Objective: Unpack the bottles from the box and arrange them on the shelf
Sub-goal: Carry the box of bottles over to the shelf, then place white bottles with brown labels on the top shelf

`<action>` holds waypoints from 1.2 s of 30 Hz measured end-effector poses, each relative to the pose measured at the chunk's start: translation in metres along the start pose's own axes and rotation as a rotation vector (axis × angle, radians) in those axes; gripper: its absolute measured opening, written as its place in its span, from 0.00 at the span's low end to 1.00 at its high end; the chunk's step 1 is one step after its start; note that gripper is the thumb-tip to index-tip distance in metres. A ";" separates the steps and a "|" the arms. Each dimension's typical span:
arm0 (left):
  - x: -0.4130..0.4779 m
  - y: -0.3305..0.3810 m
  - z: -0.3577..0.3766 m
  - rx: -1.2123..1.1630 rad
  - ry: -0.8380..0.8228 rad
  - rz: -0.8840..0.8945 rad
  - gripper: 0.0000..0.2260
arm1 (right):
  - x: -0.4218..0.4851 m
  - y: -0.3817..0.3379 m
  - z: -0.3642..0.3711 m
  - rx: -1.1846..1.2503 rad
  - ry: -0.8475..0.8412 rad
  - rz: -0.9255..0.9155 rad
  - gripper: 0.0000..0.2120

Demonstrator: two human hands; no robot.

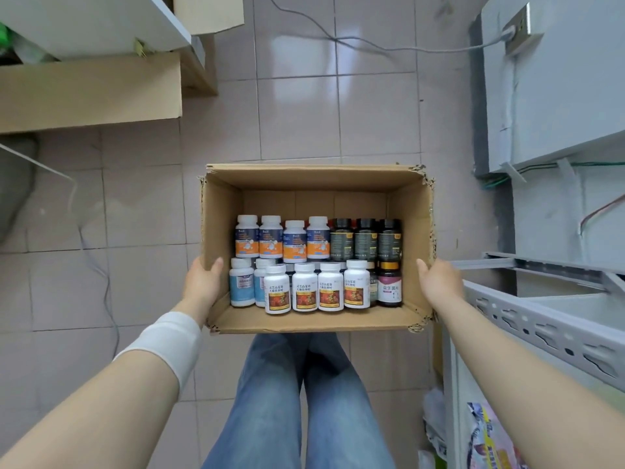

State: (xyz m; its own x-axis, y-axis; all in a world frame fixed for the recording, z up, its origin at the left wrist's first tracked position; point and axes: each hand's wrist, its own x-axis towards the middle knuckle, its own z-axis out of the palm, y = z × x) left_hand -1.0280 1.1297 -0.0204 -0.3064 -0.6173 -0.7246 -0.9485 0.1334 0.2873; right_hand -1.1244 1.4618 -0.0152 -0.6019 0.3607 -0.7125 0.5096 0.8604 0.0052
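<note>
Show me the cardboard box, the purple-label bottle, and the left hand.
cardboard box (314, 179), head view, far inner wall.
purple-label bottle (390, 288), head view, middle of its label.
left hand (203, 282), head view, back of the hand.

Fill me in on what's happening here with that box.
A person is holding an open cardboard box by its two sides, left hand on one wall and right hand on the other, above a tiled floor. The box is packed with upright bottles, white ones and dark ones, and none has been taken out yet. A grey metal shelf stands just to the person's right.
</note>
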 end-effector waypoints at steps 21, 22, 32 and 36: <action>-0.029 0.079 0.126 0.910 -0.654 0.663 0.22 | -0.024 -0.012 0.083 0.103 -0.254 -0.196 0.35; -0.027 0.079 0.127 0.899 -0.685 0.651 0.22 | -0.022 -0.012 0.085 0.114 -0.251 -0.188 0.34; -0.058 0.105 0.086 0.678 -0.684 0.725 0.20 | -0.050 0.009 0.018 0.341 -0.318 -0.182 0.28; -0.097 0.116 0.040 0.425 -0.591 0.790 0.16 | -0.093 0.025 -0.020 0.488 -0.260 -0.224 0.28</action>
State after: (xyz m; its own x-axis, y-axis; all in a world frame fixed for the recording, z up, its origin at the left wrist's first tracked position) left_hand -1.1117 1.2360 0.0577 -0.7279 0.2196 -0.6496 -0.3800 0.6594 0.6487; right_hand -1.0683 1.4571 0.0650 -0.5884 0.0361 -0.8078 0.6483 0.6180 -0.4447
